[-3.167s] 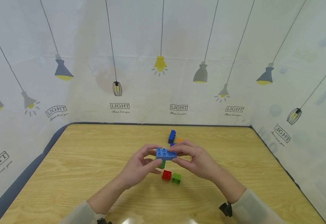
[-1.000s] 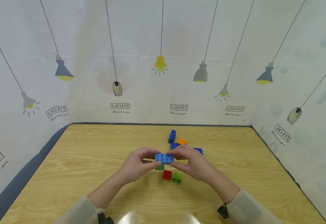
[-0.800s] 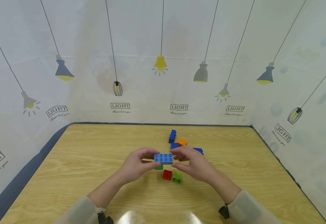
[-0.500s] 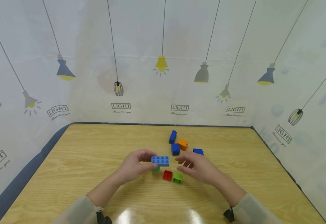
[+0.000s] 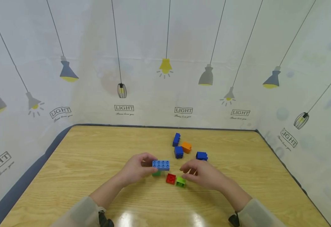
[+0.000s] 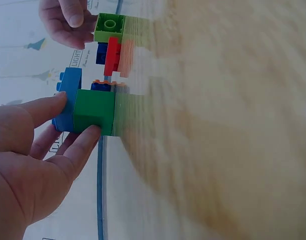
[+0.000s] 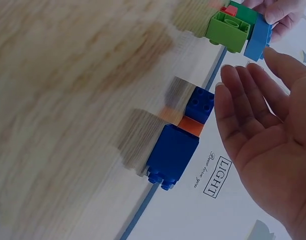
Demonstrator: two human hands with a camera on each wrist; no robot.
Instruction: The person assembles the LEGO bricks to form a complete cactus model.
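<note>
A light blue toy brick [image 5: 161,165] with studs on top sits on a green brick [image 6: 94,110], jutting past it to the right. My left hand [image 5: 137,170] pinches the blue brick, thumb in front and fingers behind; in the left wrist view another finger touches the green brick, whose base seems to meet the table. My right hand [image 5: 203,174] hovers with loosely bent fingers and nothing in them. Just left of its fingertips lies a lime green brick [image 5: 180,182] on its side, its hollow underside showing. A red brick [image 5: 170,178] lies beside that one.
Beyond the hands, two dark blue bricks [image 5: 178,152] and an orange brick [image 5: 186,147] are grouped on the wooden table [image 5: 97,145]. Another dark blue brick [image 5: 201,155] lies right of them, behind the right hand. Lamp-printed cloth walls the table's back and sides.
My right hand has let go of the light blue brick and moved right and nearer, beside the lime brick. The left hand has shifted slightly left and nearer with the blue and green bricks.
</note>
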